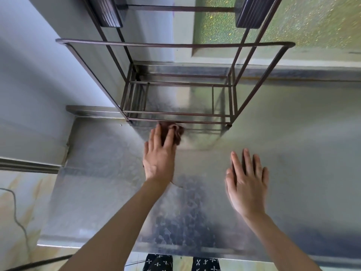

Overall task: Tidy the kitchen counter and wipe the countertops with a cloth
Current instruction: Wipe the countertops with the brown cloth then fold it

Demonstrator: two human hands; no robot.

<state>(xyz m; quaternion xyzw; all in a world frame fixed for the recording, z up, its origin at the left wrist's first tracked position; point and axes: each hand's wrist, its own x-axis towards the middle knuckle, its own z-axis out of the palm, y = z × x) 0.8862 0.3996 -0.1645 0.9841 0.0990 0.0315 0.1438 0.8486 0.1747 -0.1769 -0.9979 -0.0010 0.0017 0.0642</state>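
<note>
A steel countertop (pixel 283 145) fills the middle of the head view. My left hand (pixel 159 155) presses a small brown cloth (pixel 176 133) flat onto the counter, fingers spread over it, right at the front foot rail of a dark metal rack (pixel 175 116). The cloth's far edge pokes out past my fingertips under the rack's lowest bar. My right hand (pixel 247 182) hovers or rests flat on the counter to the right, fingers apart, holding nothing.
The rack stands against the back wall and a frosted green window (pixel 293 22), with dark trays (pixel 109 12) on its upper level. A blue-grey wall (pixel 39 85) bounds the left. A cable (pixel 17 218) lies on the floor at lower left.
</note>
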